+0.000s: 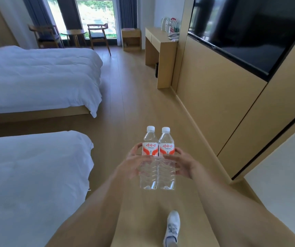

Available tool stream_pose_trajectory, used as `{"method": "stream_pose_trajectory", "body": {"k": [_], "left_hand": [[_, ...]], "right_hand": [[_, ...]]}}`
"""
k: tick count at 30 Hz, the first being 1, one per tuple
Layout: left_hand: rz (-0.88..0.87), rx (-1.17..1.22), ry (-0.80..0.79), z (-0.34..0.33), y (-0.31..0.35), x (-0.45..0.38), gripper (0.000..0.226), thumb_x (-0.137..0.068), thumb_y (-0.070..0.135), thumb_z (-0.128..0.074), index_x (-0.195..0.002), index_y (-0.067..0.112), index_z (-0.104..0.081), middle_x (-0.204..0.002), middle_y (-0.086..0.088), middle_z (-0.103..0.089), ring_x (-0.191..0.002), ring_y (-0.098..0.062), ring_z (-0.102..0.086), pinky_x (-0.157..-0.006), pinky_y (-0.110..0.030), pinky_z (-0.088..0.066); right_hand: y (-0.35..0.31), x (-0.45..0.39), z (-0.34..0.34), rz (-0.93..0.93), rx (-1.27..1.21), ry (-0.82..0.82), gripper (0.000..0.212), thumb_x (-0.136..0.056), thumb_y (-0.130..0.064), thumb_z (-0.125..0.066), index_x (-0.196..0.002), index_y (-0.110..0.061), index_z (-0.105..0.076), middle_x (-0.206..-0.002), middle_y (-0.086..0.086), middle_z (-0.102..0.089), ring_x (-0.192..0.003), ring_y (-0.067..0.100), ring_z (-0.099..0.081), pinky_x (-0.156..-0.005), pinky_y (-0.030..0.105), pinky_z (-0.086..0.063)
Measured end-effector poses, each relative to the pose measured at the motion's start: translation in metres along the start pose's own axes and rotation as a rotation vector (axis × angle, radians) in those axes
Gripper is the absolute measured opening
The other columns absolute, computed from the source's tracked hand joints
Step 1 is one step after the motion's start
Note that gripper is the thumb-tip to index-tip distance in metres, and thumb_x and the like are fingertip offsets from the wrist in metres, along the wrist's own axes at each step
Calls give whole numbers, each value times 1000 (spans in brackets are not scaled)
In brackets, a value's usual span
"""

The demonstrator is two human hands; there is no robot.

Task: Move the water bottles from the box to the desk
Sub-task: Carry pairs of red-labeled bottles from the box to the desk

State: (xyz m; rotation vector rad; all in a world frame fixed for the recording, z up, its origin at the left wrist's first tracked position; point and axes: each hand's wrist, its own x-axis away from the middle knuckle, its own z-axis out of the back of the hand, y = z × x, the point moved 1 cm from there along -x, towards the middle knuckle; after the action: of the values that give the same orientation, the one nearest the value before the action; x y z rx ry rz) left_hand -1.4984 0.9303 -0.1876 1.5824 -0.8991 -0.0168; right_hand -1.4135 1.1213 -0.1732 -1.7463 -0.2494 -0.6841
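Two clear water bottles held upright side by side, touching, over the wooden floor (pixel 134 97) — left bottle (pixel 149 157) and right bottle (pixel 166 158), each with a white cap and a red-and-white label. Left hand (pixel 134 163) curled round the outer side of the left bottle, fingertips wrapping behind the label. Right hand (pixel 182 164) gripping the outer side of the right bottle, thumb lying across its front just below the label. Both bottles pressed together between the two hands, bases hanging free in the air. Below, one white sneaker (pixel 172 227) on the floor.

Far ahead on the right, a wooden desk (pixel 159 47) against the wall — well apart from the carried bottles — with more bottles (pixel 172 26) standing on its far end. Two white-covered beds on the left, near bed (pixel 36 175) and far bed (pixel 39 77). A dark television (pixel 246 32) on the right wall. By the window (pixel 96 16), two chairs and a small round table (pixel 73 33).
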Motion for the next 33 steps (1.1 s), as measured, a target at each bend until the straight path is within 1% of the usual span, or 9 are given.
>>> {"method": "stream_pose_trajectory", "body": {"k": [3,7,11,15,18,23,26,30,33], "left_hand": [[-32,6,43,5,25,-46,68,-70,0,-87,-123,34,-60,-108,-11,-75,-89,-27,-72,-70,-65,-58],[-70,0,171,2,71,-106,70,-74,-2,-83,-130,32,-58,-113,-17,-70,-89,-32,-72,-68,-55,-59],[-116,45,214,-8,122,-157,80,-72,1,-85,-136,35,-51,-119,-20,-69,-102,-40,-69,-85,-68,-53],[-171,42,217,-12,163,-202,78,-79,0,-80,-139,37,-46,-114,-18,-72,-99,-39,-70,-86,-69,-53],[-188,58,222,-8,190,-238,75,-82,-2,-77,-138,37,-46,-106,-14,-75,-92,-35,-71,-85,-68,-53],[-188,70,205,4,222,-293,75,-81,-1,-78,-138,35,-46,-107,-15,-75,-92,-34,-73,-71,-51,-59],[-189,79,203,20,243,-333,75,-80,-1,-78,-138,35,-47,-106,-15,-75,-96,-36,-73,-73,-52,-59],[-207,103,172,49,277,-397,75,-79,-1,-79,-138,34,-47,-104,-13,-76,-93,-35,-74,-68,-49,-59],[-213,106,143,72,308,-449,77,-78,1,-81,-139,33,-47,-108,-13,-75,-97,-36,-73,-73,-53,-60]], "right_hand": [[-31,-49,7,14,7,-34,60,-82,-10,-79,-135,-18,-50,-121,13,-69,-113,35,-65,-97,58,-50],[-84,-116,19,25,21,-96,59,-84,-12,-78,-135,-17,-49,-125,14,-67,-116,36,-63,-96,58,-51],[-144,-175,33,35,30,-158,60,-81,-15,-80,-133,-19,-51,-122,13,-68,-108,33,-66,-89,54,-54],[-200,-226,45,50,63,-211,63,-76,-17,-84,-131,-20,-52,-121,12,-69,-107,31,-67,-91,58,-54],[-229,-263,51,47,46,-239,65,-74,-8,-84,-130,-19,-53,-118,12,-71,-104,29,-68,-90,56,-55],[-262,-319,51,45,51,-253,63,-74,-1,-82,-128,-18,-54,-121,13,-69,-107,31,-66,-97,63,-50],[-286,-358,46,47,34,-229,65,-73,0,-82,-128,-18,-54,-121,14,-69,-106,31,-66,-95,61,-52],[-324,-416,35,63,49,-199,67,-72,-1,-82,-129,-19,-53,-120,15,-69,-110,33,-65,-96,61,-51],[-359,-463,23,79,64,-152,67,-75,0,-80,-133,-18,-51,-122,16,-68,-115,37,-64,-99,62,-49]]}}
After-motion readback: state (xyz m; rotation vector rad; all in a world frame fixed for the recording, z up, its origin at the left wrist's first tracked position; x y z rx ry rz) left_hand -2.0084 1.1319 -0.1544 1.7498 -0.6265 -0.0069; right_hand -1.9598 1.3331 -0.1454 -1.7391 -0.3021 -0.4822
